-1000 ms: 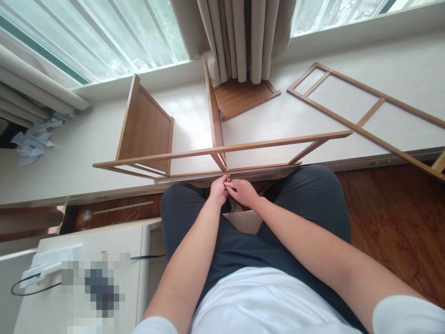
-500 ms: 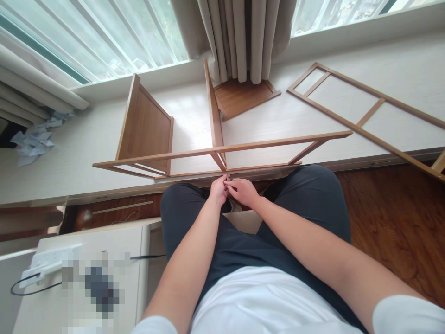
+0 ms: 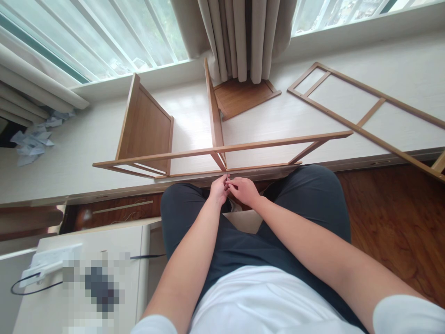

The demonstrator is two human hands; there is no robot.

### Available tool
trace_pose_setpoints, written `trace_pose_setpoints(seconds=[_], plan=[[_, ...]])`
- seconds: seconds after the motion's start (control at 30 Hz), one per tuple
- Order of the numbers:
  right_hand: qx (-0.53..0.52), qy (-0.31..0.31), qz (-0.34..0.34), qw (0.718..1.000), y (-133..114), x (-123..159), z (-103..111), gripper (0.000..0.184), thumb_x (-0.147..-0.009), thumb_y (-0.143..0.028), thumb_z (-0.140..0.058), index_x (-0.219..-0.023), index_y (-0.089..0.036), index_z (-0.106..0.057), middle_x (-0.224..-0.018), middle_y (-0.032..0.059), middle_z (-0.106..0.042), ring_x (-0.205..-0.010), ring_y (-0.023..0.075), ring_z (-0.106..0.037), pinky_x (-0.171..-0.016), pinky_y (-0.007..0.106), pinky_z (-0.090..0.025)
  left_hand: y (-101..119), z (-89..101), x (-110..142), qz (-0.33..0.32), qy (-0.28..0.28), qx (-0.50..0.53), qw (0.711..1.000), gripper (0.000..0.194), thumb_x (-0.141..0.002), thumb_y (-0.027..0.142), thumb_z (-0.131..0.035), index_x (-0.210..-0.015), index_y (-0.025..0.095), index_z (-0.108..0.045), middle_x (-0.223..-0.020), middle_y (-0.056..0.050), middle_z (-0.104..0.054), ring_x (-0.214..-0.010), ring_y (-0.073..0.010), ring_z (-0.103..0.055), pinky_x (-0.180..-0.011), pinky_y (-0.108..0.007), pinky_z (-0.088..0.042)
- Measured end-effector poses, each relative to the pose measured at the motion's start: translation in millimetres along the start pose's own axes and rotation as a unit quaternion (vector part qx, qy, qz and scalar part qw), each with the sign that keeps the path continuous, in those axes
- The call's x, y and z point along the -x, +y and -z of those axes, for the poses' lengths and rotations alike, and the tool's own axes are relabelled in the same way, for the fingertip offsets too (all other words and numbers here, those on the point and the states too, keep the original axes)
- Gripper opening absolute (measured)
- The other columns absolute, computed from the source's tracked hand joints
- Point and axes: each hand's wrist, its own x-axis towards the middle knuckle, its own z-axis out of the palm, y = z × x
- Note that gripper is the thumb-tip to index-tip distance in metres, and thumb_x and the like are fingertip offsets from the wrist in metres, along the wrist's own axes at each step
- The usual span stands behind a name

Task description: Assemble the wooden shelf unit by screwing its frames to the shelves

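Observation:
My left hand (image 3: 219,189) and my right hand (image 3: 243,190) meet between my knees, at the front edge of the ledge. Their fingers are closed around a thin metal rod (image 3: 227,176), mostly hidden, so I cannot tell its exact kind. The rod points up at the lower rail of a wooden ladder-like frame (image 3: 278,144), near its middle crossbar. From this frame two wooden panels rise: a left panel (image 3: 148,123) and a middle panel (image 3: 212,109) seen nearly edge-on.
A loose wooden panel (image 3: 246,98) lies under the curtain (image 3: 239,37). To the right a second wooden frame (image 3: 370,111) overhangs the ledge (image 3: 86,139). Crumpled paper (image 3: 33,141) lies at left. A white cabinet (image 3: 125,273) at lower left bears a power strip (image 3: 52,262) and a blurred dark item.
The hands stay almost in place, with a slight shift of the fingers. Slightly more of the thin rod shows above them. The wooden parts have not moved.

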Motion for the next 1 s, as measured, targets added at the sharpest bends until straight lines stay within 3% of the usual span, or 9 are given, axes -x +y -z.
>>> trace_pose_setpoints(seconds=[0.57,1.0], plan=[[0.001,0.007,-0.022,1.0,2.4,-1.4,0.4,0.028,-0.096,-0.028,-0.054,-0.103,-0.026,-0.081,-0.097,0.0049,-0.076,-0.09,0.0187,-0.067,-0.082,0.027,-0.046,-0.3,0.7,-2.3,-0.005,0.003,-0.008,1.0,0.013,-0.086,0.026,-0.073,-0.084,0.013,-0.071,-0.066,0.001,-0.059,-0.048,-0.006,-0.049,-0.051,-0.021,-0.036],[-0.005,0.006,-0.034,0.999,4.3,-3.8,-1.5,0.027,-0.095,-0.027,-0.055,-0.102,-0.027,-0.081,-0.104,0.0042,-0.077,-0.095,0.0193,-0.068,-0.086,0.028,-0.048,-1.5,1.7,-3.1,-0.012,0.001,-0.011,1.0,0.016,-0.083,0.029,-0.077,-0.083,0.014,-0.071,-0.068,0.0,-0.061,-0.052,-0.0072,-0.051,-0.054,-0.023,-0.034]])
